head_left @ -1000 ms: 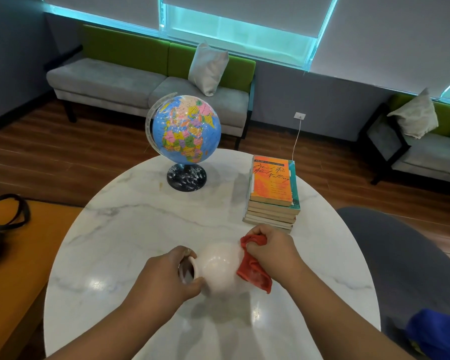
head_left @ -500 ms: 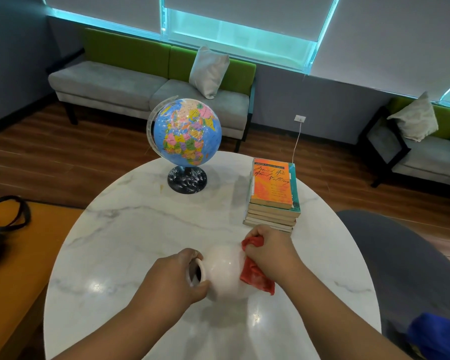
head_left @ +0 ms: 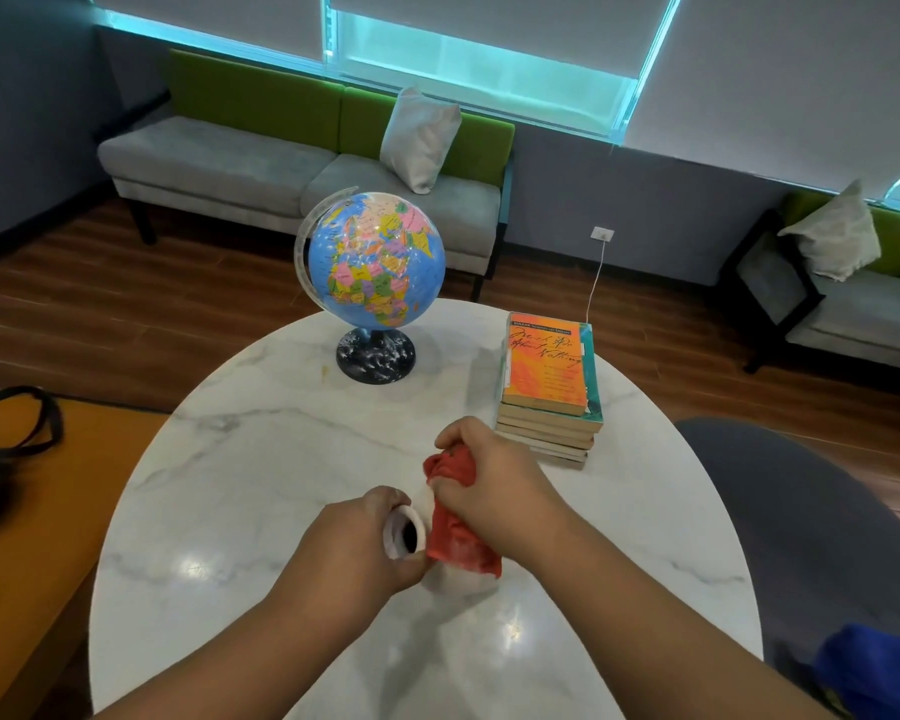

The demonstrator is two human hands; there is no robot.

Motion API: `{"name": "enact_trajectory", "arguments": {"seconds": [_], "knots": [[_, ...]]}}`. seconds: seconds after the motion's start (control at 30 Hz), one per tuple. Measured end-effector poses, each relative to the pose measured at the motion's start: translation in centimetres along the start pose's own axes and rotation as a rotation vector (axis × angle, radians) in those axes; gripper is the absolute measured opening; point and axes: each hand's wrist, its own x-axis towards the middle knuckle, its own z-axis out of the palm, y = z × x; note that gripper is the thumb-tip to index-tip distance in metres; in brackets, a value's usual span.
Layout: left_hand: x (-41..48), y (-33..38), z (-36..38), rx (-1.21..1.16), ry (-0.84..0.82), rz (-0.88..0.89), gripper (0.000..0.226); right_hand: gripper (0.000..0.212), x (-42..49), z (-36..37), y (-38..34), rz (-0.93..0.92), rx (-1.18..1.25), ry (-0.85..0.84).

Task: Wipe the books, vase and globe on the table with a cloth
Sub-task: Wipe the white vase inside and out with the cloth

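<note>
Gripping the white vase [head_left: 455, 582] at its neck, the left hand [head_left: 357, 556] steadies it while the right hand [head_left: 489, 478] fingers [head_left: 450, 436] clutch the red cloth [head_left: 455, 517] against it.

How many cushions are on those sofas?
2. One cushion leans against the back of the left sofa, behind the globe. The other cushion sits on the right sofa. More may be hidden beyond the right edge.

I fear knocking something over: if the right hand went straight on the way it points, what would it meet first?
Past bare table, probably the globe, at its black base, though depth is unclear. The right hand, gripping the red cloth, points far-left.
</note>
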Motion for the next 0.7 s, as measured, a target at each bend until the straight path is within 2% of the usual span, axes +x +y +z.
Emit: {"name": "enact_trajectory", "arguments": {"seconds": [0.1, 0.23, 0.33, 0.43, 0.53, 0.63, 0.7], "knots": [[0.1, 0.0, 0.0, -0.003, 0.026, 0.002, 0.040, 0.028, -0.9, 0.6, -0.5, -0.065, -0.048, -0.100], [-0.2, 0.4, 0.1, 0.008, 0.001, 0.041, 0.040, 0.023, -0.6, -0.7, -0.3, -0.049, -0.119, -0.183], [-0.3, 1.2, 0.2, 0.089, -0.027, 0.106, 0.037, 0.024, 0.4, -0.7, -0.1, -0.028, -0.062, -0.135], [-0.1, 1.3, 0.1, 0.051, -0.002, 0.075, 0.055, 0.021, 0.3, -0.2, 0.2, -0.027, 0.062, -0.086], [-0.2, 0.9, 0.0, -0.055, 0.013, 0.005, 0.072, 0.018, -0.3, -0.6, 0.8, -0.025, 0.056, -0.182], [-0.5, 1.0, 0.2, 0.011, 0.002, 0.037, 0.057, 0.022, -0.2, -1.7, 0.9, -0.001, 0.013, -0.250], [-0.5, 1.2, 0.5, 0.073, 0.002, 0.094, 0.053, 0.024, 0.1, -1.4, 0.6, 0.005, 0.057, -0.203]]}}
